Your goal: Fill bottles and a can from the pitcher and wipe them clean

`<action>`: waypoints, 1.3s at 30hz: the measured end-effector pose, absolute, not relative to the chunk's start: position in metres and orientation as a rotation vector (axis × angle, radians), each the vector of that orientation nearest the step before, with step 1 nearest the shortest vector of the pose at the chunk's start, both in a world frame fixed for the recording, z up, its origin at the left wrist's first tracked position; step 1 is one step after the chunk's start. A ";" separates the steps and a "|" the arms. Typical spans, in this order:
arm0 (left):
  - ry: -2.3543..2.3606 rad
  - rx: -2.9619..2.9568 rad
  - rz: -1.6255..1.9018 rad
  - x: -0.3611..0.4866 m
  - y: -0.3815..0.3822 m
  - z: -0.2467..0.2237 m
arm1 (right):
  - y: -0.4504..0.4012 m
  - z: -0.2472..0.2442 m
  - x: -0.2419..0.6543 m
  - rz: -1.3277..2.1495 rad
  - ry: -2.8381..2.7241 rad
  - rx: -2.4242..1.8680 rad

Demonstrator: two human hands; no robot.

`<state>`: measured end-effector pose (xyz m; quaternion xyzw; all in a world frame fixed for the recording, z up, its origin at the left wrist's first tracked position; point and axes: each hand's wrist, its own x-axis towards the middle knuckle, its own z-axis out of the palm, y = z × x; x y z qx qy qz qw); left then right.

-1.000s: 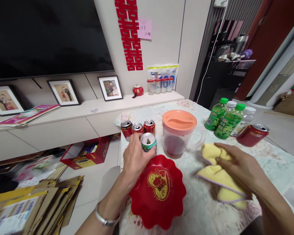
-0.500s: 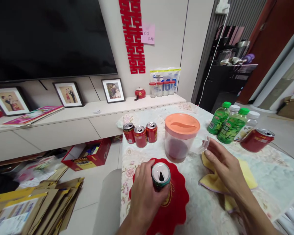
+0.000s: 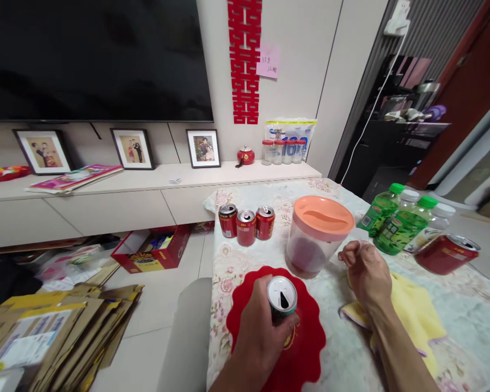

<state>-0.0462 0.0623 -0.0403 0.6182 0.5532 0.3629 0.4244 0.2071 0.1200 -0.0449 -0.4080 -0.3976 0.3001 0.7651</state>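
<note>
My left hand (image 3: 261, 326) is wrapped round an opened drink can (image 3: 282, 294), holding it upright over a red scalloped mat (image 3: 306, 348). To the right, my right hand (image 3: 367, 272) is closed round the handle of a clear plastic pitcher (image 3: 306, 253). An orange lid (image 3: 323, 215) covers the pitcher, and dark contents show through its lower wall. The pitcher leans slightly; whether its base fully touches the table I cannot tell. Under my right forearm lies a yellow cloth (image 3: 412, 310).
Three red cans (image 3: 246, 228) stand behind the mat. Green-capped bottles (image 3: 404, 226) and a larger red can (image 3: 447, 255) are at the right. A floral cloth covers the table (image 3: 226, 305). Flattened cardboard (image 3: 77, 326) and a red box (image 3: 155, 253) lie on the floor.
My right hand has closed round the pitcher's handle, and the pitcher now leans a little. The view has shifted left. My left hand still holds the can.
</note>
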 end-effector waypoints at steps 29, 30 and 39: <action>1.354 1.730 0.914 -0.042 0.067 -0.050 | 0.135 -0.050 0.186 0.312 -0.783 -0.876; 1.340 1.734 0.922 -0.042 0.066 -0.050 | 0.136 -0.050 0.187 0.316 -0.785 -0.870; 1.427 1.692 0.921 -0.049 0.064 -0.039 | 0.131 -0.040 0.193 0.477 -0.804 -0.848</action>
